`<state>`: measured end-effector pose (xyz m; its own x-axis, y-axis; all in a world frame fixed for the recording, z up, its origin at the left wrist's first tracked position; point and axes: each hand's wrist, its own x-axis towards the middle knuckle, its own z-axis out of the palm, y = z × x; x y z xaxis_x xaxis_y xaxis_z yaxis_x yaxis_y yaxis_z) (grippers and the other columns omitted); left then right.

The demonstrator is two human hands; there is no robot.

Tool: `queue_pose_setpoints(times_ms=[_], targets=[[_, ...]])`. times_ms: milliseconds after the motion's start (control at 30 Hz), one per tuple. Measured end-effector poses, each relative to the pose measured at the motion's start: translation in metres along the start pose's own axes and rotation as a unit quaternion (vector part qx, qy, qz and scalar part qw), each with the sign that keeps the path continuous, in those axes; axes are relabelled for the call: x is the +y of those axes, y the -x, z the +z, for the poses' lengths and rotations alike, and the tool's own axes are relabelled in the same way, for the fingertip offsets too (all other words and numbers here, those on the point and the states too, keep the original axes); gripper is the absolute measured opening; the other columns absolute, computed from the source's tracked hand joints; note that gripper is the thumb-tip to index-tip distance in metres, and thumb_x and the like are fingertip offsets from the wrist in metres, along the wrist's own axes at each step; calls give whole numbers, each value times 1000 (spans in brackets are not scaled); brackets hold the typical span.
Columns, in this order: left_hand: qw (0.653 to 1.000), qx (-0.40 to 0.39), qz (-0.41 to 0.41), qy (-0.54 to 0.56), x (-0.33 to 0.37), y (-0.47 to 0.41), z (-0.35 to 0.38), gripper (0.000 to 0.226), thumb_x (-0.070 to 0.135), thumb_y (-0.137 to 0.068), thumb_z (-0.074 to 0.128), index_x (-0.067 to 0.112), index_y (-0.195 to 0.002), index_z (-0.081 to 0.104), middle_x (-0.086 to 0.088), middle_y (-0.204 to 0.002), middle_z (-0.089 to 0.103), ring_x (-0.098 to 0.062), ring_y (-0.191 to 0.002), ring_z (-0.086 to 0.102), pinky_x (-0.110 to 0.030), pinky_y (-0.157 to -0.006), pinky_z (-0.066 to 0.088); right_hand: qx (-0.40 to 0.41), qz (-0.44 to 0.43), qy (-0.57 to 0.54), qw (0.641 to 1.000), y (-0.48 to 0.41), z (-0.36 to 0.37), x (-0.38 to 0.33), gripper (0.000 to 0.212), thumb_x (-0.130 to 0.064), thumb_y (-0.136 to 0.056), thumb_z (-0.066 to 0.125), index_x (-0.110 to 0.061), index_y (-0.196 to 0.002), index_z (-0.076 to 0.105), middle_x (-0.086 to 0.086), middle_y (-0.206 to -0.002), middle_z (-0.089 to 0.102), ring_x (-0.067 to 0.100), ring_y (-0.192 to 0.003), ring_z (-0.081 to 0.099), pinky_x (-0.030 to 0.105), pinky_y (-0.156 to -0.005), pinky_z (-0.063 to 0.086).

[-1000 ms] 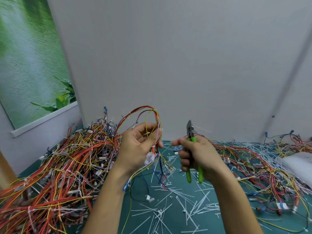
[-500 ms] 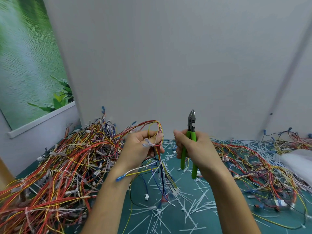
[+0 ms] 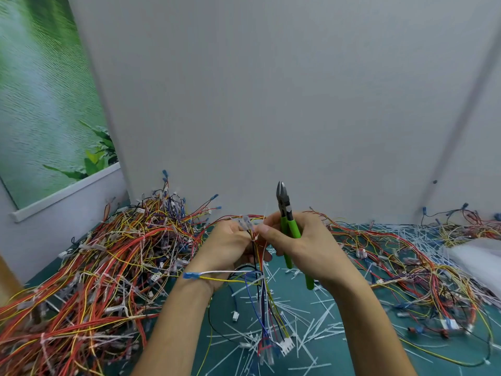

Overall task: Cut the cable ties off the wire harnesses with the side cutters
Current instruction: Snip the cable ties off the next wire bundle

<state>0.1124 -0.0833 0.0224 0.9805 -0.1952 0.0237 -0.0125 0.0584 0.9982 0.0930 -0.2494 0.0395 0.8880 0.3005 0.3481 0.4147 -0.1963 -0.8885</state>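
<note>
wire harness [image 3: 261,299] gripped by left hand [image 3: 227,246], its tie hidden; right hand [image 3: 302,249] clutches side cutters [image 3: 283,206].

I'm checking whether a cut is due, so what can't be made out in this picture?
1. Head view: any cable tie on the wire harness where it is pinched, covered by the left hand and right hand.
2. Head view: side cutters too small to tell how the jaws stand.
3. Head view: white object, cut off by the right edge.
</note>
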Motion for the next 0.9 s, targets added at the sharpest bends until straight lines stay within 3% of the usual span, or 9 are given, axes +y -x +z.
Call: queue_pose_setpoints(times_ms=[100,200,333,433,500,567,667,767,900], targets=[[1000,2,-12,1,-2,-5,0,28,5,-105,44,5,-97,71,-13,-69,69,-19,-49,67,-32,-56,48,-9,-5,11,1000,0,-1,1,17,-33,-98,71,-20,-86,72,-2,-64,70,6,-58,61,14,-57,46],[1000,0,-10,19,-1,-2,2,26,6,-105,45,5,-96,70,-12,-69,72,-19,-53,69,-22,-43,49,0,-13,2,1000,-1,1,2,21,-28,-99,68,-12,-86,69,2,-66,65,12,-61,62,16,-58,46],[997,13,-15,75,3,4,-2,26,13,-99,62,3,-81,78,-19,-84,77,-25,-69,76,-26,-58,61,62,-32,2,998,-3,2,3,22,-29,-101,66,-15,-85,65,-1,-64,55,11,-62,52,19,-58,43],[998,61,-17,-9,5,7,-5,42,40,-82,77,-1,-89,76,-15,-89,79,-25,-77,78,-29,-65,62,114,-32,-21,993,-5,2,5,19,-32,-101,66,-21,-85,65,-10,-64,55,11,-62,50,24,-61,43],[985,127,33,-113,6,6,-6,40,50,-77,80,10,-81,79,-5,-79,78,-16,-67,74,-29,-64,58,144,-19,-56,988,-6,1,6,19,-33,-100,66,-21,-87,66,-7,-64,55,14,-61,50,32,-61,43],[963,173,100,-178,5,5,-7,32,52,-77,82,20,-77,78,1,-72,75,-9,-61,66,-27,-62,53,163,-9,-79,983,-7,1,6,19,-32,-100,67,-18,-87,66,-4,-63,56,15,-59,50,34,-60,43],[940,212,164,-212,2,3,-9,34,47,-74,87,31,-95,66,5,-87,68,-7,-73,63,-23,-68,52,182,-1,-92,979,-7,1,8,19,-31,-100,68,-16,-88,67,-3,-63,58,16,-60,52,38,-63,45],[934,174,232,-207,0,3,-12,39,44,-74,87,37,-99,59,11,-89,59,-10,-73,58,-22,-66,53,183,0,-98,978,-8,2,8,18,-31,-99,69,-15,-89,68,-2,-64,60,17,-61,55,42,-64,48],[948,53,250,-188,-1,3,-10,14,39,-80,82,32,-89,76,9,-78,71,-9,-69,62,-26,-63,52,183,-8,-94,979,-7,4,7,17,-30,-98,71,-16,-88,70,-2,-68,64,14,-62,57,37,-65,50]])
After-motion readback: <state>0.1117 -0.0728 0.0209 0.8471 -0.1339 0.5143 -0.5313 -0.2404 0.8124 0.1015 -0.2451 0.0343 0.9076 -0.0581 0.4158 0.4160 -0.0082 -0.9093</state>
